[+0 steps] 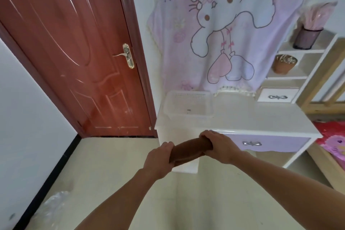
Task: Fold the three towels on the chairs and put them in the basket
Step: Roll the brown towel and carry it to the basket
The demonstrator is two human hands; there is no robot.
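The brown towel (188, 152) sits just below centre frame, folded into a thick, compact bundle (almost a roll). It's plain, no pattern, and held level in the air w/ one end in each hand. The left hand (160, 157) curls its fingers round the left end; the right hand (218, 145) wraps the right end from above. The basket (188, 96), pale perforated plastic, is at mid-frame on the white desk (261, 117), just beyond the towel, and seems to hold no towels. So prob. this one's folded but not yet in. The other two towels and the chairs are out of view, so can't tell.
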